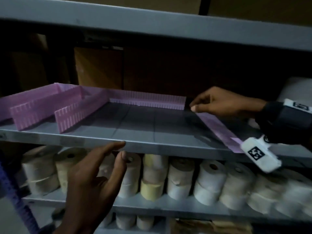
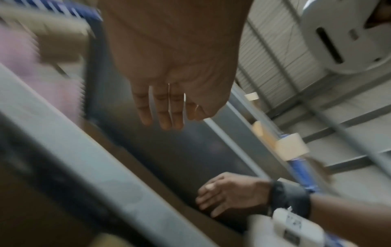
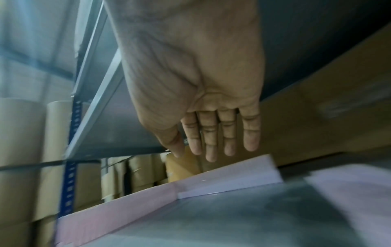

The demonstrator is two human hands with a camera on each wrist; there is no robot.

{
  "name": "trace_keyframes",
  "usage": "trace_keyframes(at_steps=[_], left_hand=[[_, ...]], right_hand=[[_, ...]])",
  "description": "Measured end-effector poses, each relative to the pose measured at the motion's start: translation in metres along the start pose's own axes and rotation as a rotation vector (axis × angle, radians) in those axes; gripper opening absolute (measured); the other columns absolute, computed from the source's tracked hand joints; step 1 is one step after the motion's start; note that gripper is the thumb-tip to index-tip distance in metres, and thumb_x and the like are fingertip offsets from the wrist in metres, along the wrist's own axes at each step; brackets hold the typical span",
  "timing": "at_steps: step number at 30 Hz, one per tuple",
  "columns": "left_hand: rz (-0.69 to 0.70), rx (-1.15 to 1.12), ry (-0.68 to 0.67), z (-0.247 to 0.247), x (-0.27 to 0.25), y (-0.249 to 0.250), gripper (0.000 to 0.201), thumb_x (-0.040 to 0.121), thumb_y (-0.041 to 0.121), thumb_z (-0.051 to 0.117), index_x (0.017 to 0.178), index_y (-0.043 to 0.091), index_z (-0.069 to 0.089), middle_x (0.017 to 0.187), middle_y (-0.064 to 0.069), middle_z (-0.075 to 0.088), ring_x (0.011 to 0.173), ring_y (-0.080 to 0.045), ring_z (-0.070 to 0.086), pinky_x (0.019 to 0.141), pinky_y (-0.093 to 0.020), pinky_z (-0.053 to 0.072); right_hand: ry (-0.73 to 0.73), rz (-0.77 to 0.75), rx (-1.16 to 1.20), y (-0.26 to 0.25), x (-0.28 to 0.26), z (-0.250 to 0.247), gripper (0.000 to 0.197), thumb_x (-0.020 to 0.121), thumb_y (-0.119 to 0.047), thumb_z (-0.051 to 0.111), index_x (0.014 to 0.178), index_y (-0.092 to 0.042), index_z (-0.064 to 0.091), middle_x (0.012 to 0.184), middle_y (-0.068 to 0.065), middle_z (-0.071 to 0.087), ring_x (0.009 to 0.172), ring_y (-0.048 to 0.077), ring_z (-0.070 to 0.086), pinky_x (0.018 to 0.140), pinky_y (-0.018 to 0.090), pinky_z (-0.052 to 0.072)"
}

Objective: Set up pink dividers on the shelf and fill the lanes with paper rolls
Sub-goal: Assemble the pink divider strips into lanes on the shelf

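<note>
Three pink dividers [image 1: 81, 114] stand at 9 o'clock, paper rolls [image 1: 179, 179] unloaded at 6; your left hand [image 1: 94, 179] spread, right hand [image 1: 224, 103] at 3 perhaps pinching the fourth divider [image 1: 217, 127].

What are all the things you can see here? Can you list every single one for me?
Shelf: one, grey metal, across the middle, carrying the dividers.
Upright dividers: three, pink, standing at the shelf's left, running front to back.
Back strip: one, pink, upright along the shelf's back.
Flat divider: one, pink, lying on the shelf's right side.
Paper rolls: many, white, cream and a few yellow, stacked on the shelf below.
Cardboard boxes: several, brown, in the dark behind.
Wrist camera: one, white with a black marker, under the right wrist.
Left hand: one, open, by the shelf's front edge, holding nothing.
Right hand: one, fingers straight, fingertips at the flat divider's far end.
</note>
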State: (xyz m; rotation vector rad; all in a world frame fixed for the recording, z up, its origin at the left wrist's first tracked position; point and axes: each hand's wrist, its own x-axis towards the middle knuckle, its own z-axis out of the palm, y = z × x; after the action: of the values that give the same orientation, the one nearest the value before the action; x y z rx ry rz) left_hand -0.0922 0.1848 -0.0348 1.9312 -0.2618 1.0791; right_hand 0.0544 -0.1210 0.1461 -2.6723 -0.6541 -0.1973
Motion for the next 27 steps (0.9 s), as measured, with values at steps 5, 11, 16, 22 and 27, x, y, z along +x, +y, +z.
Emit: trace_keyframes(at_steps=[5, 11, 16, 22, 27], left_hand=[[0.233, -0.069, -0.084, 0.049, 0.014, 0.071, 0.024, 0.094, 0.037, 0.06, 0.111, 0.024, 0.072, 0.103, 0.019, 0.069, 0.089, 0.005, 0.066, 0.074, -0.01, 0.046], [0.267, -0.069, -0.306, 0.105, 0.012, 0.121, 0.028, 0.091, 0.043, 0.059, 0.109, 0.026, 0.072, 0.103, 0.021, 0.068, 0.095, 0.014, 0.06, 0.071, -0.006, 0.045], [0.239, 0.145, -0.518, 0.175, 0.023, 0.139, 0.04, 0.095, 0.05, 0.058, 0.123, 0.023, 0.069, 0.129, 0.008, 0.065, 0.123, -0.006, 0.054, 0.102, -0.009, 0.03], [0.143, 0.246, -0.679, 0.245, 0.039, 0.131, 0.068, 0.091, 0.059, 0.058, 0.145, 0.018, 0.051, 0.153, 0.001, 0.047, 0.143, -0.012, 0.04, 0.115, -0.027, 0.032], [0.139, 0.372, -0.627, 0.262, 0.025, 0.121, 0.093, 0.075, 0.09, 0.036, 0.142, 0.029, 0.054, 0.151, 0.012, 0.047, 0.14, -0.002, 0.041, 0.112, -0.022, 0.022]], right_hand=[[0.086, 0.149, 0.041, 0.063, -0.047, -0.014, 0.015, 0.088, -0.026, 0.068, 0.096, -0.016, 0.077, 0.09, -0.006, 0.076, 0.087, 0.015, 0.071, 0.085, 0.041, 0.056], [0.092, 0.239, 0.079, 0.146, -0.084, 0.0, 0.008, 0.084, -0.025, 0.069, 0.081, -0.025, 0.077, 0.082, -0.011, 0.076, 0.083, 0.01, 0.07, 0.085, 0.041, 0.057], [0.098, 0.16, 0.152, 0.177, -0.083, 0.024, 0.02, 0.09, -0.024, 0.063, 0.106, -0.023, 0.074, 0.104, -0.009, 0.074, 0.095, 0.006, 0.067, 0.095, 0.033, 0.052], [0.177, 0.036, 0.027, 0.184, -0.084, 0.044, 0.029, 0.095, -0.025, 0.05, 0.115, -0.02, 0.07, 0.115, 0.002, 0.069, 0.103, 0.015, 0.062, 0.083, 0.019, 0.041], [0.253, -0.01, 0.108, 0.194, -0.087, 0.045, 0.023, 0.091, -0.031, 0.052, 0.1, -0.023, 0.072, 0.099, -0.003, 0.069, 0.086, 0.009, 0.059, 0.072, 0.02, 0.039]])
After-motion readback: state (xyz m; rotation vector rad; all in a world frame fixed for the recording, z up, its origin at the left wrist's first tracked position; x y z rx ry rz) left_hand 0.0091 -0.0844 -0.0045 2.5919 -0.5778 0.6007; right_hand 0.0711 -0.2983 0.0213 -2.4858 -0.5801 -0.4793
